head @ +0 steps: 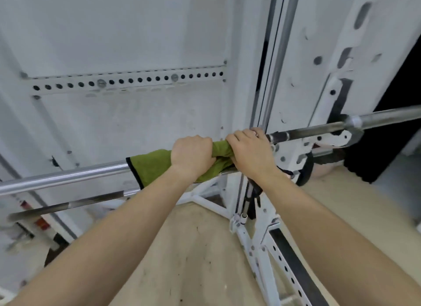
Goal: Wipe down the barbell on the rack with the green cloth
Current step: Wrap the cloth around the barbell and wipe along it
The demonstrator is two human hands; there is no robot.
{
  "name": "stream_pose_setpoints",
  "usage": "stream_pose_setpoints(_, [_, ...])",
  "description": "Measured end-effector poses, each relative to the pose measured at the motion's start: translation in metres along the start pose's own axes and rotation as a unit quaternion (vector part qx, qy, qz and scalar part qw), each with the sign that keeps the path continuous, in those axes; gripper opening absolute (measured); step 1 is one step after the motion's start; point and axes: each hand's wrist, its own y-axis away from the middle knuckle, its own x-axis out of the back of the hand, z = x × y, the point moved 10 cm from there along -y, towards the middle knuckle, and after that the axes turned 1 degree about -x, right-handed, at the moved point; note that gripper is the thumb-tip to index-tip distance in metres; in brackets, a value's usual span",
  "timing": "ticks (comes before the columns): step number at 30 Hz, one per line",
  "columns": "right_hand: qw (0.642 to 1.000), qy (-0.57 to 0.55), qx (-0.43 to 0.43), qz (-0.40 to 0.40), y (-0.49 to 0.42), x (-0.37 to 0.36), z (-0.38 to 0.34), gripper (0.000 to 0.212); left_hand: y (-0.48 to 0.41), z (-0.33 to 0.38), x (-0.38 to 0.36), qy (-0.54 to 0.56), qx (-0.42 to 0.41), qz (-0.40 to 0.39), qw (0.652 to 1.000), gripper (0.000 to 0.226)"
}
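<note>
**Fig. Two-handed wipe of the bar (pixel 68 177), with the cloth (pixel 152 166) wrapped round it.**
The left grip (pixel 192 155) and right grip (pixel 249 153), side by side, each clasp the cloth tight on the bar; its hemmed end lies left of the left grip. Likely best: squeeze firmly, slide both along and twist, so the whole round is rubbed; bare steel shows beyond either grip. Count: two grips, one cloth, one rack (pixel 319 55), two bars, the lower bar (pixel 68 205) beneath the grips.

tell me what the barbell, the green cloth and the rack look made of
Barbell: metal, probably steel; bright glare line on the left, darker and duller towards the right. Green cloth: soft matte fabric, bunching into folds, black hemmed edge. Rack: metal painted white, judging by punched holes and chipped paint.
</note>
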Motion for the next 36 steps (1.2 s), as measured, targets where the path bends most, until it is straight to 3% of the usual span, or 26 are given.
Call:
stream_pose_setpoints(6, [1.000, 0.018, 0.004, -0.010, 0.024, -0.023, 0.106, 0.021, -0.061, 0.089, 0.000, 0.019, -0.021, 0.011, 1.000, 0.021])
stream_pose_setpoints(11, [0.995, 0.081, -0.052, -0.006, 0.050, -0.032, 0.190, 0.037, -0.110, 0.167, 0.005, 0.069, -0.066, 0.015, 0.995, 0.012])
stream_pose_setpoints(14, [0.989, 0.099, -0.103, -0.044, 0.052, -0.040, 0.222, 0.038, -0.129, 0.201, 0.008, 0.100, -0.091, 0.004, 0.991, 0.011])
stream_pose_setpoints(19, [0.990, 0.032, -0.109, -0.080, 0.026, -0.044, 0.198, 0.024, -0.126, 0.195, 0.009, 0.087, -0.108, 0.009, 0.990, 0.006])
stream_pose_setpoints(22, [0.993, -0.034, -0.064, -0.092, 0.007, -0.048, 0.156, 0.027, -0.110, 0.161, 0.002, 0.071, -0.074, -0.005, 0.995, 0.012])
stream_pose_setpoints(24, [0.996, -0.061, -0.030, -0.060, 0.003, -0.040, 0.138, 0.023, -0.097, 0.138, 0.000, 0.051, -0.046, -0.004, 0.998, 0.010])
stream_pose_setpoints(29, [0.995, -0.072, 0.059, -0.031, 0.007, -0.033, 0.099, 0.033, -0.074, 0.103, -0.001, -0.009, 0.045, -0.004, 0.999, 0.020])
stream_pose_setpoints(32, [0.995, -0.048, 0.079, -0.037, 0.011, -0.037, 0.121, 0.027, -0.084, 0.118, -0.002, 0.001, 0.049, -0.025, 0.998, 0.023])
stream_pose_setpoints(36, [0.991, -0.015, 0.062, -0.118, 0.018, -0.055, 0.190, 0.014, -0.117, 0.172, 0.006, 0.041, 0.029, -0.023, 0.998, 0.028])
